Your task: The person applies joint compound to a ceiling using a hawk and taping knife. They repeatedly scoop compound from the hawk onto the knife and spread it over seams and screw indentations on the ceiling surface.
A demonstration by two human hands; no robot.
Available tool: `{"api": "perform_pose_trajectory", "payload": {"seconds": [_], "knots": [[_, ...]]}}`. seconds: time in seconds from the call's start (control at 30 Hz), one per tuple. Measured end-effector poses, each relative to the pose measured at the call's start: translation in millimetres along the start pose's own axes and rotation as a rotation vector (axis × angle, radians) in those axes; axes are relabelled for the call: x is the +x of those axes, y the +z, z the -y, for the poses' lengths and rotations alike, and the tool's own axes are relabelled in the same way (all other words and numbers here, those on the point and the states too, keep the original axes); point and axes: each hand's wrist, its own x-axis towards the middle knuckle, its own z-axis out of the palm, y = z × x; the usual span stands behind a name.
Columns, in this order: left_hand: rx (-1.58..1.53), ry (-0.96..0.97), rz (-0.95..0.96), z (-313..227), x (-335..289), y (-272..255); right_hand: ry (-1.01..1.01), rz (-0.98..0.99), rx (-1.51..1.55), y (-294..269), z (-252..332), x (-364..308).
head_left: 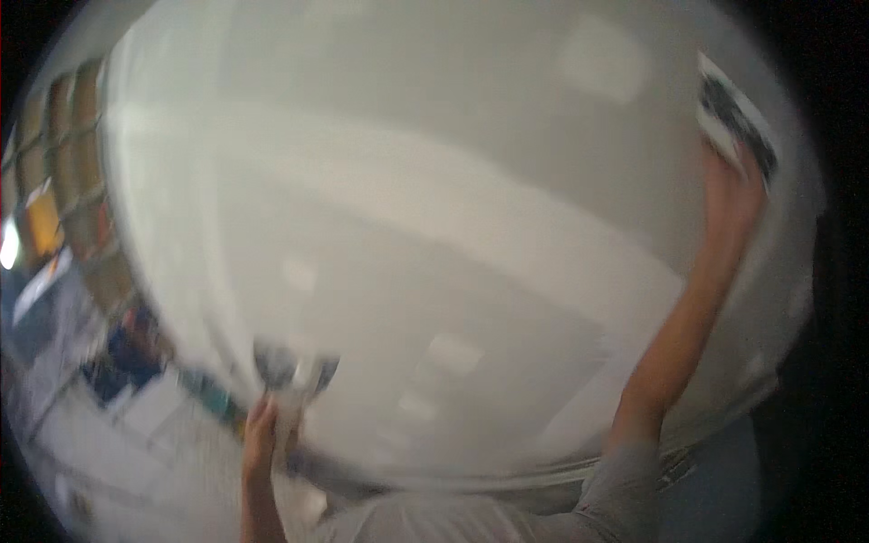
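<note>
A huge pale, off-white surface (380, 271) spreads across most of the head view, its edges bent by the lens. At the far right my right hand (731, 185) grips a flat, wide-faced tool with a pale edge and a dark middle (738, 113), held at or against the surface. Lower left, my left hand (260, 423) is closed at the bottom of a scraper-like tool with a wide dark-grey face (276, 362). A light strip crosses that face. Blur and small size hide the exact kind of both tools.
Lighter patches (606, 59) and a broad diagonal band (471, 195) mark the surface. Brown shelving or framing (77, 136) stands beyond its left edge, with an orange item (42, 222). Dark blue clutter (131, 353) lies at lower left.
</note>
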Motion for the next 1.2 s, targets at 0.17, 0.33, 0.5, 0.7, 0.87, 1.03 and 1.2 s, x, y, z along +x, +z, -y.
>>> {"api": "perform_pose_trajectory", "payload": {"seconds": [0.17,0.33,0.5,0.7,0.87,1.03,1.2], "knots": [[-0.076,0.107,0.189,-12,31,54,1.184,0.165,0.677,35,-80,-339],[-0.044,0.11,0.247,-24,28,70,1.576,0.159,0.741,97,-88,-459],[0.08,0.036,0.277,-35,8,130,1.586,0.216,0.915,79,-100,-450],[0.298,0.03,0.353,-38,-4,156,1.619,0.069,1.094,71,-111,-446],[0.712,0.111,0.486,-43,-8,150,1.57,0.101,1.067,68,-125,-429],[0.698,0.07,0.537,-24,-8,120,1.405,0.166,1.069,73,-126,-404],[-0.023,-0.417,0.46,-16,0,92,0.475,0.823,0.393,80,-102,-381]]}}
